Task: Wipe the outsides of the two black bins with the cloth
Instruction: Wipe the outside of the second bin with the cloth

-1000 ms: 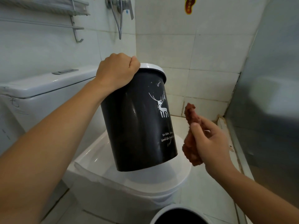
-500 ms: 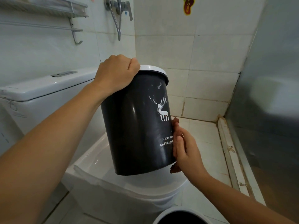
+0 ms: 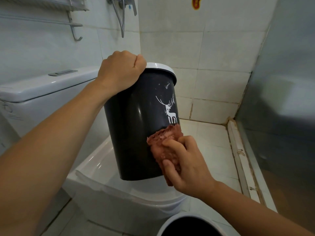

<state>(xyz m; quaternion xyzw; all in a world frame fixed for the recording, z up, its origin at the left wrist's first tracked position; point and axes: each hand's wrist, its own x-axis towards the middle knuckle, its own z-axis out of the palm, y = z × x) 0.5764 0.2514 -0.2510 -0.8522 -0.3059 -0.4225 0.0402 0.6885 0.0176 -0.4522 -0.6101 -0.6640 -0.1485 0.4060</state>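
While a closed toilet (image 3: 119,189) sits below both hands, a person holds a black bin (image 3: 136,133) in the air over its lid, tilted so the white rim leans away toward the tiled corner. A second bin (image 3: 192,225), also black with a white rim, stands on the floor beneath the right forearm, only its top in view. The raised bin looks like thin, stiff plastic: light enough to hang from one hand, glossy and likely slick when damp, so the rim is the sensible place to take hold, leaving the wall free for wiping. Its white deer print faces the right hand. The cloth (image 3: 163,143), a reddish-brown rag, is soft and bunched, and should mould easily to the curved wall. The left hand (image 3: 121,72) is clenched over the near edge of the rim, knuckles up, carrying the bin. The right hand (image 3: 184,164) grasps the rag, thumb and fingers curled round it, and presses it against the lower side of the bin just under the deer. By the look of it, wiping of the first bin is under way.
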